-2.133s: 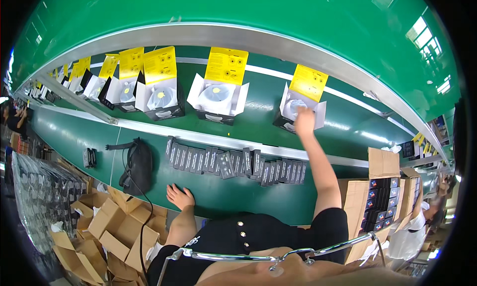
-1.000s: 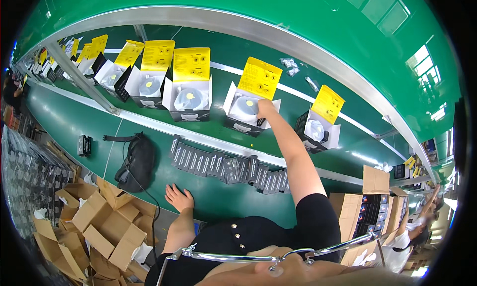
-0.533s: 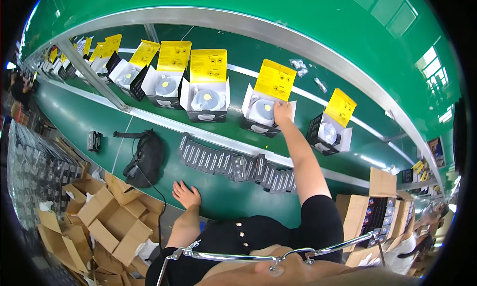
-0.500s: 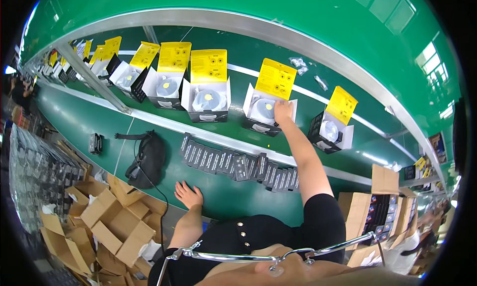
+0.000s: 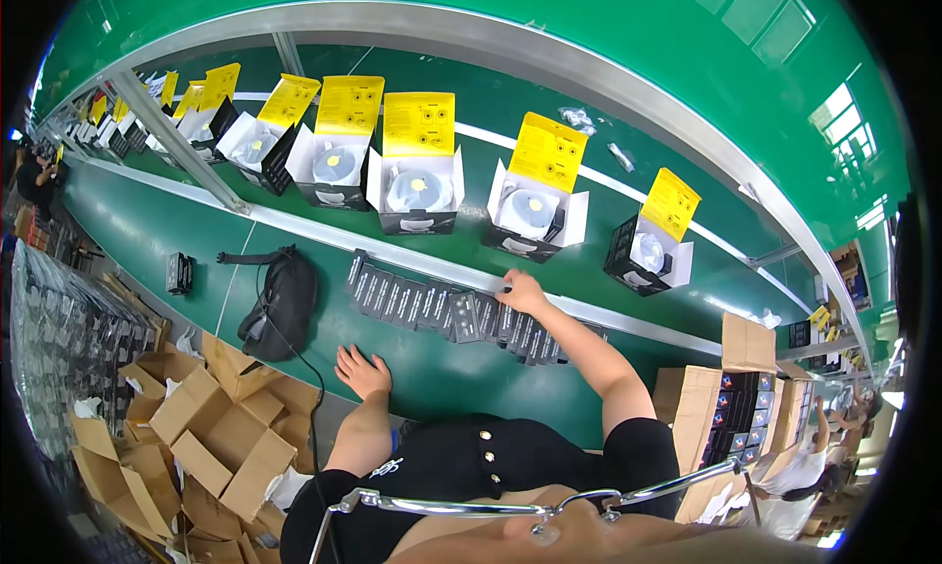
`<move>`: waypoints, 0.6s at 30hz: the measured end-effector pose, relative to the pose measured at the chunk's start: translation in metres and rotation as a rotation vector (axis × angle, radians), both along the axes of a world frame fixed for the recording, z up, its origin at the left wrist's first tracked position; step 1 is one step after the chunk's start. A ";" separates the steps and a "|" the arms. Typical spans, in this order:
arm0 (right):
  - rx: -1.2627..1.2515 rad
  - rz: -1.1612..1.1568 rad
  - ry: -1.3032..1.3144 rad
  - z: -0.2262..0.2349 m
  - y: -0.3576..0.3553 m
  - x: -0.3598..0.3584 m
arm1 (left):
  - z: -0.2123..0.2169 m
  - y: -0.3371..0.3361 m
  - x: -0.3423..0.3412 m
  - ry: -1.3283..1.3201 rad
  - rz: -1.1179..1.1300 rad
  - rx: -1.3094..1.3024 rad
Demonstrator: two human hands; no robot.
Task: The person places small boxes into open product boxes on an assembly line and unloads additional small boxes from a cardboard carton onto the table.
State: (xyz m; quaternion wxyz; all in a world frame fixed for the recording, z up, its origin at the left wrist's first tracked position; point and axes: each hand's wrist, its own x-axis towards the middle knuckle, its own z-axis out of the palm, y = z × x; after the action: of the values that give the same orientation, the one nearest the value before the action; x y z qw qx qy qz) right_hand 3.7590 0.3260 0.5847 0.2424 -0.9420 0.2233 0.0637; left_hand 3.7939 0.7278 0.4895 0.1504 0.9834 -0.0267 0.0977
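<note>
My right hand [image 5: 525, 292] reaches to the far side of a row of small black boxes [image 5: 402, 301], its fingers closed on the top end of one; my hand partly hides that box. Behind it stands an open carton [image 5: 515, 242] with a yellow lid. In that carton lie a round white device [image 5: 528, 211] in clear wrap and a dark small piece at its right side. My left hand [image 5: 363, 372] rests flat on the green bench near its front edge, fingers spread, holding nothing.
More open yellow-lidded cartons [image 5: 417, 221] line the conveyor behind a metal rail [image 5: 392, 254]. A black bag [image 5: 285, 304] with a cable and a small black box [image 5: 180, 274] lie at left. Empty brown cartons [image 5: 231, 436] pile lower left; a filled carton [image 5: 687, 397] stands right.
My right hand has left the open carton and come back toward me to the row of small black boxes. My left hand stays on the bench.
</note>
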 end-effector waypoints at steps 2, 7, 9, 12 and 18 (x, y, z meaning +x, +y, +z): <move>0.251 -0.085 0.054 0.019 -0.001 0.007 | -0.001 0.006 0.005 0.012 0.021 0.001; 0.722 -0.037 -0.045 0.108 -0.013 0.038 | -0.006 0.022 0.010 0.035 0.040 -0.008; 0.733 -0.089 -0.165 0.145 -0.021 0.054 | -0.003 0.021 0.018 0.042 0.031 -0.008; 0.703 0.084 -0.484 0.161 -0.028 0.100 | -0.001 0.026 0.023 0.056 0.033 -0.004; -0.076 0.322 -0.545 0.165 -0.010 0.219 | -0.002 0.037 0.035 0.054 0.026 -0.010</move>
State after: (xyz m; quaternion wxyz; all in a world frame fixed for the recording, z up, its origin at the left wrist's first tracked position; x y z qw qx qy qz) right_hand 3.9779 0.3157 0.7494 0.2450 -0.9559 0.0005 -0.1620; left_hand 3.8291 0.7643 0.4870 0.1548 0.9852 -0.0094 0.0730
